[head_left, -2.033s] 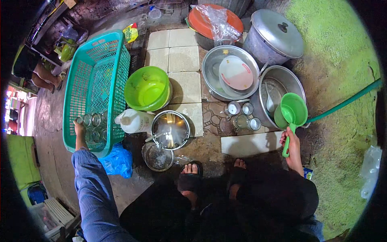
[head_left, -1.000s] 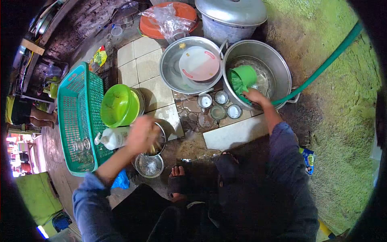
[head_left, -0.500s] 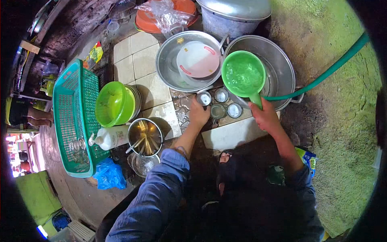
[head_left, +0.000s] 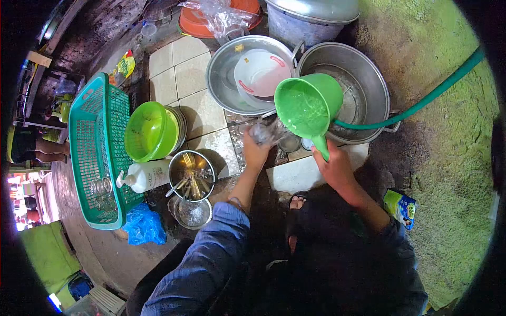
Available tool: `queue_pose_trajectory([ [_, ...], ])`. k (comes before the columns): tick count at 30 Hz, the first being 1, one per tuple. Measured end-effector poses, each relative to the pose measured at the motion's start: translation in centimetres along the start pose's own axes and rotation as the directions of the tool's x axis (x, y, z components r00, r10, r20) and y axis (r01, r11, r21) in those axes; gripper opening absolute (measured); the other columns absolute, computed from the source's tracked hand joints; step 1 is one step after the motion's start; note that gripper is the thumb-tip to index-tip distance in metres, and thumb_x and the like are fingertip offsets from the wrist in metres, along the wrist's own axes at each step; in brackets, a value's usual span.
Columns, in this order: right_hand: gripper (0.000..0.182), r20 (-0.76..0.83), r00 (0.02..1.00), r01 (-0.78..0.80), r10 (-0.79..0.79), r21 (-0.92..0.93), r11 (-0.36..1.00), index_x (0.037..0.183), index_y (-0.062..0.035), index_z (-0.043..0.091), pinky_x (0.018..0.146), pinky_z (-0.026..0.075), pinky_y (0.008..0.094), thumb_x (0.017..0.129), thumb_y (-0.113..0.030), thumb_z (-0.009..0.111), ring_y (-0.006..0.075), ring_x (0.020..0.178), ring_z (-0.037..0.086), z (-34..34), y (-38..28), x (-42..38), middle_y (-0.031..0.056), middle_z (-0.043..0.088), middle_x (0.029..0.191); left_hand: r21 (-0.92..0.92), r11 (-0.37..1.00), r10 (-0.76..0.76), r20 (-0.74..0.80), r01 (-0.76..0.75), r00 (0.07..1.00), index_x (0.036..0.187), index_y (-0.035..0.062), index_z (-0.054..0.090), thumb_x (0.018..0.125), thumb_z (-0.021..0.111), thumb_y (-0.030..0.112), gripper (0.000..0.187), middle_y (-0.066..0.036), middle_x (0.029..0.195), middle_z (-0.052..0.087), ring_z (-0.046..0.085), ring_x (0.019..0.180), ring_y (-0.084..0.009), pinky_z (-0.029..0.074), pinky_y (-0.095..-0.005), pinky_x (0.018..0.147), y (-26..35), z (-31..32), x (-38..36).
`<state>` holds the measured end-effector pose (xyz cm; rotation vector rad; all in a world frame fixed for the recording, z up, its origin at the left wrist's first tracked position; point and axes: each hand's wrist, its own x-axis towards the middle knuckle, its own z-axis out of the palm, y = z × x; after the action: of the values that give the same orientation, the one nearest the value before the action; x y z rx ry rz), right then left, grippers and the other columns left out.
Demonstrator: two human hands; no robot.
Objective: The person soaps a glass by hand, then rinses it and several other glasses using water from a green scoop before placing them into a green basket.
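My right hand (head_left: 336, 167) is closed round the handle of a green water dipper (head_left: 332, 92), which is tilted to the left with water inside. Water pours from its lip onto a small drinking glass (head_left: 259, 134) gripped in my left hand (head_left: 255, 152). Splashing blurs the glass and part of the fingers. Just right of it, under the dipper, another glass (head_left: 289, 144) stands on the floor, and the edge of one more glass (head_left: 307, 143) shows beside the dipper handle.
Ahead are a metal basin (head_left: 221, 58) holding a pinkish-white tub (head_left: 261, 73) and a large pot (head_left: 371, 68) with a green hose (head_left: 421, 108). Leftward stand a teal basket (head_left: 89, 158), lime-green bowl (head_left: 142, 131), pump bottle (head_left: 145, 178) and metal container of cutlery (head_left: 192, 181).
The dipper has moved left and tipped, and water now pours from it. My left hand has lifted the glass slightly away from the others and holds it under the stream.
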<state>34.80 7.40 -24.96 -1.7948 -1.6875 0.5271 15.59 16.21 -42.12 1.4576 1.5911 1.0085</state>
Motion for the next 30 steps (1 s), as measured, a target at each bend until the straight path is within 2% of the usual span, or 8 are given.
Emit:
queue_pose_trajectory([
  [3,0.020,0.056,0.997,-0.058,0.055,0.050,0.997,0.097,0.0002,0.056,0.058,0.047,0.0475,0.085,-0.015,0.060,0.0431,0.074,0.060,-0.3,-1.5,-0.4,0.0246,0.060,0.076,0.103,0.963,-0.238,-0.115,0.250,0.964,0.125,-0.0012,0.040,0.072,0.075,0.038,0.075,-0.018,0.105,0.057,0.059,0.098,-0.0289,0.050,-0.0392,0.082,-3.0,-0.9,-0.9],
  [5,0.020,0.077,0.994,-0.079,0.073,0.083,0.993,0.097,0.0003,0.056,0.059,0.047,0.0475,0.085,-0.015,0.059,0.0432,0.074,0.060,-0.4,-2.3,-0.7,0.0249,0.060,0.075,-0.742,0.336,-0.579,0.323,0.580,0.749,0.123,-0.0010,0.045,0.080,0.063,0.049,0.068,-0.015,0.109,0.060,0.060,0.099,-0.0248,0.050,-0.0342,0.079,-4.8,-1.6,-2.0],
  [9,0.020,0.083,0.994,-0.080,0.070,0.128,0.988,0.096,0.0001,0.056,0.058,0.046,0.0479,0.086,-0.016,0.059,0.0433,0.073,0.060,-0.1,-3.1,-0.8,0.0250,0.060,0.074,-0.700,-0.199,-0.358,0.703,0.686,0.614,0.120,0.0060,0.050,0.088,0.052,0.050,0.055,-0.011,0.112,0.061,0.062,0.078,-0.0189,0.055,-0.0279,0.069,-6.7,-3.9,-4.1],
  [11,0.019,0.074,0.997,-0.045,0.037,0.105,0.993,0.095,0.0004,0.055,0.057,0.046,0.0478,0.086,-0.016,0.059,0.0429,0.070,0.060,0.3,-2.8,-0.8,0.0245,0.060,0.072,-0.796,-0.192,-0.486,0.586,0.575,0.649,0.120,0.0057,0.050,0.086,0.055,0.052,0.058,-0.010,0.108,0.061,0.060,0.064,-0.0160,0.051,-0.0187,0.053,-4.3,-3.6,-4.8],
  [13,0.019,0.063,0.998,-0.010,0.005,0.080,0.997,0.094,0.0007,0.055,0.055,0.046,0.0477,0.086,-0.017,0.059,0.0426,0.068,0.060,0.5,-2.5,-0.8,0.0240,0.060,0.071,-0.611,-0.259,-0.168,0.791,0.748,0.589,0.120,0.0056,0.050,0.083,0.059,0.051,0.059,-0.010,0.106,0.061,0.062,0.071,-0.0173,0.051,-0.0186,0.054,-4.4,-4.7,-4.9],
  [17,0.019,0.036,0.998,0.051,-0.050,-0.028,0.998,0.091,0.0008,0.054,0.050,0.046,0.0464,0.086,-0.017,0.059,0.0412,0.061,0.060,0.3,-2.3,-0.5,0.0226,0.058,0.064,-0.641,0.334,-0.442,0.541,0.691,0.716,0.112,0.0090,0.054,0.077,0.069,0.048,0.055,-0.008,0.089,0.063,0.058,0.062,-0.0147,0.048,-0.0231,0.051,1.8,-5.4,-4.7],
  [19,0.018,0.031,0.997,0.072,-0.070,-0.077,0.994,0.090,0.0008,0.053,0.049,0.046,0.0460,0.087,-0.017,0.059,0.0409,0.060,0.060,0.2,-2.4,-0.5,0.0221,0.057,0.062,-0.090,0.995,-0.035,0.151,0.049,0.988,0.117,0.0050,0.051,0.069,0.078,0.041,0.065,-0.012,0.095,0.063,0.061,0.081,-0.0213,0.051,-0.0317,0.074,2.6,-5.1,-4.4],
  [30,0.022,0.163,0.979,0.168,-0.124,-0.289,0.943,0.095,-0.0018,0.056,0.049,0.048,0.0419,0.085,-0.021,0.059,0.0345,0.052,0.060,-0.6,-2.7,-0.4,0.0164,0.057,0.058,0.239,0.966,0.045,0.221,-0.099,0.974,0.120,0.0041,0.047,0.060,0.084,0.031,0.076,-0.016,0.110,0.060,0.061,0.100,-0.0296,0.049,-0.0373,0.083,8.5,-6.8,-3.1],
])
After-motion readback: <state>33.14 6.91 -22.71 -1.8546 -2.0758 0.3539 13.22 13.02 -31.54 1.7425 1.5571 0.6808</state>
